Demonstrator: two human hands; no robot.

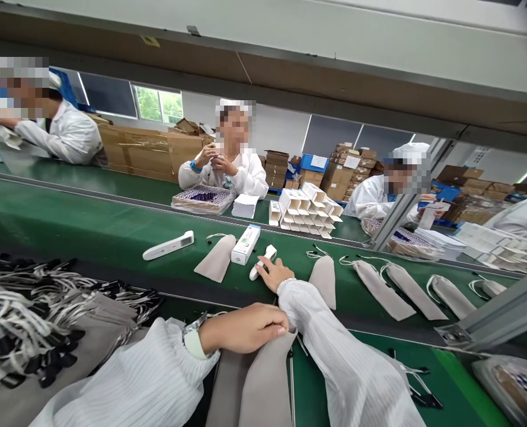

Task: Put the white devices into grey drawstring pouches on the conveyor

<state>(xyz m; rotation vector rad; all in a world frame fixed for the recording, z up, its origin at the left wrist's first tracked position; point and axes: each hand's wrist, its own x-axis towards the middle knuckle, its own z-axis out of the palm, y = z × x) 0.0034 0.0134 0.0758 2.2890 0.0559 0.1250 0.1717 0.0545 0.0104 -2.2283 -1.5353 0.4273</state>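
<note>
Your left hand (pixel 245 327) presses flat on the mouth of a grey pouch (pixel 263 379) at the near table edge, fingers curled over the cloth. Past it, your right hand (pixel 274 274) reaches onto the green belt (pixel 67 225), fingers closing round a white thermometer (pixel 263 261) that lies there, not yet lifted. Several filled pouches (pixel 381 289) lie to the right; a stack of empty pouches (pixel 45 320) waits at left, so plenty looks left. Beyond, another thermometer (pixel 168 245) and a box (pixel 246 244) rest on the belt.
</note>
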